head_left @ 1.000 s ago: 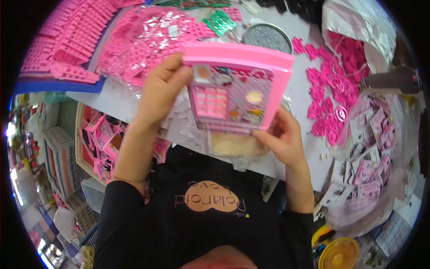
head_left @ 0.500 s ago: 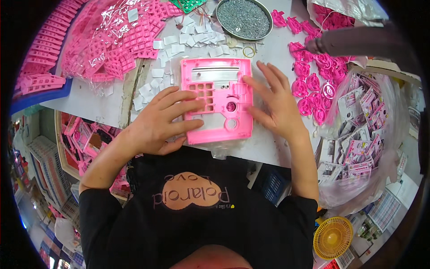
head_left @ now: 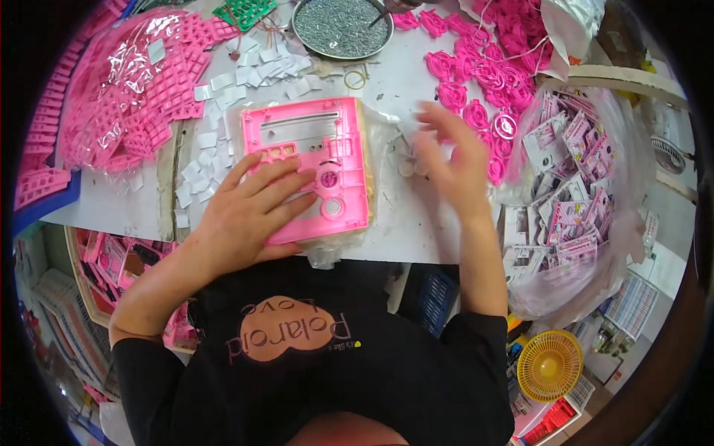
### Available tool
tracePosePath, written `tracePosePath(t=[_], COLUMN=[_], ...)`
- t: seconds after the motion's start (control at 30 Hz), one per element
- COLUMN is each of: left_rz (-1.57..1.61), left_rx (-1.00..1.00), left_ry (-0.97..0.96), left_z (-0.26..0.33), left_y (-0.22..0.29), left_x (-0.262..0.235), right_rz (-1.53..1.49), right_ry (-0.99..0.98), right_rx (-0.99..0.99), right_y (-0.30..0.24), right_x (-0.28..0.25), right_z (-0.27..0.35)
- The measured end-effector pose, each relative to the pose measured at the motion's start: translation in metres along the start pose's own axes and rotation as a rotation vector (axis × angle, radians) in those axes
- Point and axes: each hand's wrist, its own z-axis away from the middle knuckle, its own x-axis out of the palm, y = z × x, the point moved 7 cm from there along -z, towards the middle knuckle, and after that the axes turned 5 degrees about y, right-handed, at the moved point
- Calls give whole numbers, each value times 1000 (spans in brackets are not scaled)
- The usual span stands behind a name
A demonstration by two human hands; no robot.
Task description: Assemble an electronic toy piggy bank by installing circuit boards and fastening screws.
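A pink plastic housing point(head_left: 351, 201) lies open side up on a padded, plastic-wrapped block on the table. It has a grid of square openings, two round holes and a silvery strip. My left hand point(head_left: 249, 204) rests flat over its left part, fingers spread across the grid, thumb by the near edge. My right hand point(head_left: 457, 167) hovers to the right of the housing, slightly blurred, with its fingers stretched and apart and nothing seen in them. It is nearest to a heap of pink ring-shaped parts point(head_left: 476, 115).
A round metal tray of screws point(head_left: 297, 33) stands at the back, with a dark tool tip point(head_left: 381, 16) over it. White paper squares point(head_left: 204, 167) and bagged pink keypads point(head_left: 111, 97) lie left. A bag of printed pieces point(head_left: 576, 171) sits right; a yellow basket point(head_left: 550, 364) is below.
My right hand has left the housing's right edge and moved away from it. My left hand stays on the housing. The view has shifted, and the dark tool now appears above the screw tray.
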Motion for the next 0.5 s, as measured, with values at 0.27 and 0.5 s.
tracePosePath(t=[0.27, 0.5], left_rz=[25, 61], left_rx=[8, -19], left_ry=[-21, -15], left_z=[0, 4], left_y=[-2, -3], left_x=[-1, 1], right_rz=[578, 642], right_ry=[13, -84], right_rx=[166, 156], right_y=[39, 0], right_x=[-30, -19], right_z=[-4, -34])
